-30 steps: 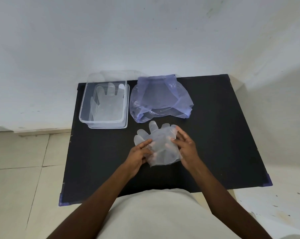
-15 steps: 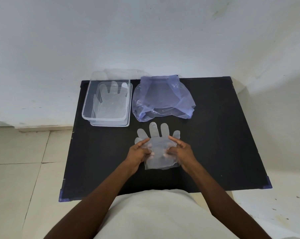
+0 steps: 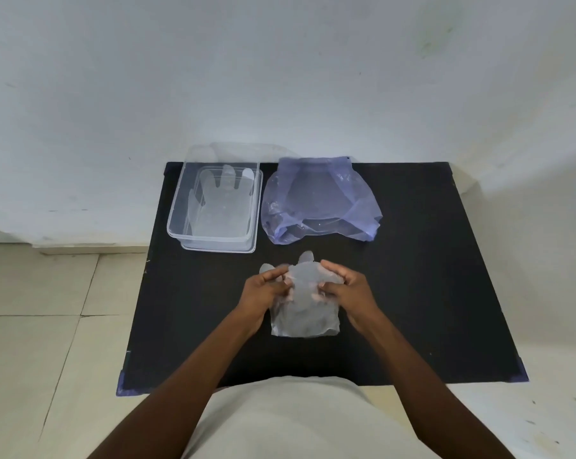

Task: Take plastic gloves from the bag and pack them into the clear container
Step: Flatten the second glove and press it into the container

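A thin clear plastic glove lies in the middle of the black table, its finger end bunched and folded back. My left hand pinches its left side and my right hand pinches its right side. The clear container stands at the back left with a flat glove lying inside it. To its right sits the crumpled bluish plastic bag, its mouth facing me.
The black table stands against a white wall, with blue tape on its front corners. A clear lid leans behind the container. Tiled floor lies to the left and right of the table.
The glove's fingers, spread flat before, are now gathered and folded back under both hands. My hands have closed in toward each other on the glove's upper part.
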